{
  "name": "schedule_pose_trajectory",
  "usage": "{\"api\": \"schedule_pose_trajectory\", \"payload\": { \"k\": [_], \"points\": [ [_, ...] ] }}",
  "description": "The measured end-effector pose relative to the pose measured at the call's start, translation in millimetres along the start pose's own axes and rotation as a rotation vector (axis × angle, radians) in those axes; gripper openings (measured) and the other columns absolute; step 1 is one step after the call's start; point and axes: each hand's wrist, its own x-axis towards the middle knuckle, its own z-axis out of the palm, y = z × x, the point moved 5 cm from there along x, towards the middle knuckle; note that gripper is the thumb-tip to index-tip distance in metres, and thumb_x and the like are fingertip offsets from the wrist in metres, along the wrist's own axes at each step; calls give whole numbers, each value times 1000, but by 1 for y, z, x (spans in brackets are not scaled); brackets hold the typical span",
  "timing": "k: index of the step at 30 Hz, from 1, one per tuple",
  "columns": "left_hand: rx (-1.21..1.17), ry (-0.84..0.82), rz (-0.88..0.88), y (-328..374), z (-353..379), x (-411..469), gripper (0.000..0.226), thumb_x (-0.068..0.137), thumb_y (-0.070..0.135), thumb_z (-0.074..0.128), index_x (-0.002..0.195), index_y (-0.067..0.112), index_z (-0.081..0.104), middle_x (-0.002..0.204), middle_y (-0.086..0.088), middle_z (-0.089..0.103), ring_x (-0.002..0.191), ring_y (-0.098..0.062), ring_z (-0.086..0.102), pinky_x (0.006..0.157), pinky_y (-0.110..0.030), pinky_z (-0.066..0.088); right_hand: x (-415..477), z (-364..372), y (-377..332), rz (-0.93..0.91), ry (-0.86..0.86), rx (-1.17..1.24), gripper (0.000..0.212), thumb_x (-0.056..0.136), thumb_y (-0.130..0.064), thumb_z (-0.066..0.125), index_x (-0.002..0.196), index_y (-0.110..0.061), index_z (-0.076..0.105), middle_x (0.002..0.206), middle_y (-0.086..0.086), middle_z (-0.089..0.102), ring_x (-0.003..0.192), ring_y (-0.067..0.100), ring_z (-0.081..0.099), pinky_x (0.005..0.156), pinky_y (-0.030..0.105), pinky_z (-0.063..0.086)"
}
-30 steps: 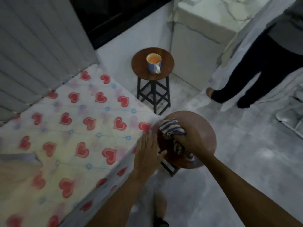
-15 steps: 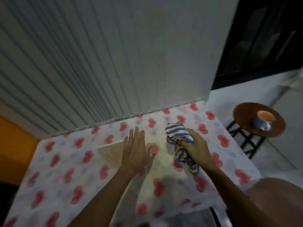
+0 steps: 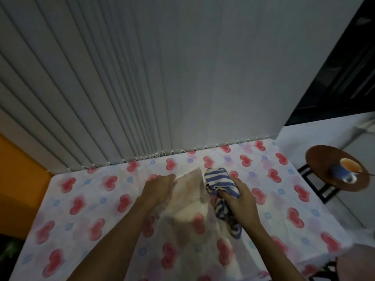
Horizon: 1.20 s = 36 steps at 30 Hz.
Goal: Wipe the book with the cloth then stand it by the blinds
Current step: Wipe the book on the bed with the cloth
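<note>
Book [image 3: 187, 191] tilted, long axis toward blinds [image 3: 142, 88]; left hand [image 3: 159, 188] grips its left edge; right hand [image 3: 236, 199] clutches cloth [image 3: 220, 184] just beside.

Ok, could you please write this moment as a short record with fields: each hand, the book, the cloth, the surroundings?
left hand: grips left edge of the pale thin book, lifted off the heart-print tablecloth
right hand: shut on the blue-and-white striped cloth, beside the book
vertical grey blinds: behind the table
round brown stool: at right, bears a blue cup
</note>
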Motion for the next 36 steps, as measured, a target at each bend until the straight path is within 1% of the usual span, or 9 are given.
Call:
{"api": "schedule_pose_trajectory", "payload": {
  "k": [4, 10, 13, 16, 19, 24, 27, 30, 36],
  "points": [
    [-541, -18, -149, -23, 9, 10, 29, 108, 31, 43, 88, 15, 58, 86, -8, 68, 85, -30, 66, 69, -32, 44, 13, -2, -11, -6, 31, -43, 47, 92, -13, 71, 104, -58, 62, 102, -37, 69, 94, -9, 67, 77, 0, 45],
    [-1360, -88, -558, -30, 81, -14, 33, 108, 19, 43, 123, -2, 63, 121, -28, 68, 114, -43, 65, 105, -60, 47, 12, 11, -7, -16, -22, -57, 42, 95, -6, 68, 110, -45, 66, 108, -27, 72, 100, -4, 68, 84, 4, 46],
    [-1616, -162, -701, -17, 119, -36, 41, 107, 27, 43, 137, 3, 57, 132, -26, 62, 125, -43, 58, 111, -62, 40, 1, 27, 7, 31, -130, -90, 32, 94, -7, 71, 118, -30, 69, 118, -11, 72, 109, 5, 67, 95, 23, 52],
    [-1672, -111, -861, -16, 139, -55, 36, 104, 28, 53, 128, 2, 62, 106, -19, 71, 102, -35, 67, 93, -50, 55, -17, 45, 17, 5, -236, -183, 37, 92, -4, 72, 125, -18, 67, 126, 2, 68, 116, 20, 62, 100, 42, 51],
    [-1070, 58, -808, -30, 131, -61, 32, 104, 29, 54, 108, 2, 70, 73, -8, 70, 73, -22, 65, 67, -31, 51, -26, 66, 25, -21, -355, -239, 43, 88, -4, 73, 130, -15, 65, 128, 5, 65, 116, 20, 60, 100, 44, 51],
    [-261, 274, -211, -45, 124, -60, 38, 90, 28, 61, 111, -2, 70, 111, -21, 71, 104, -40, 68, 88, -50, 57, -33, 105, 37, -74, -519, -348, 55, 89, -31, 77, 139, -19, 60, 141, 7, 57, 124, 24, 56, 104, 38, 51],
    [-115, 209, 73, -51, 129, -55, 88, 76, 58, 53, 134, -9, 57, 141, -28, 56, 128, -46, 56, 100, -57, 50, -30, 122, 48, -122, -564, -421, 59, 89, -34, 76, 143, -22, 57, 146, 10, 52, 127, 30, 54, 104, 41, 52],
    [-60, -112, 39, -70, 147, -51, 135, 59, 92, 44, 159, 6, 19, 168, -12, 8, 156, -33, 7, 123, -46, 17, -27, 128, 62, -128, -546, -435, 60, 87, -37, 77, 142, -22, 58, 144, 14, 54, 127, 34, 54, 102, 45, 53],
    [36, -149, 6, -79, 162, -42, 130, 67, 90, 49, 161, 14, 1, 170, -5, -6, 157, -26, -5, 123, -52, 14, -55, 160, 88, -285, -669, -541, 55, 88, -56, 65, 136, -28, 65, 150, 9, 54, 133, 40, 51, 99, 57, 51]
  ]
}}
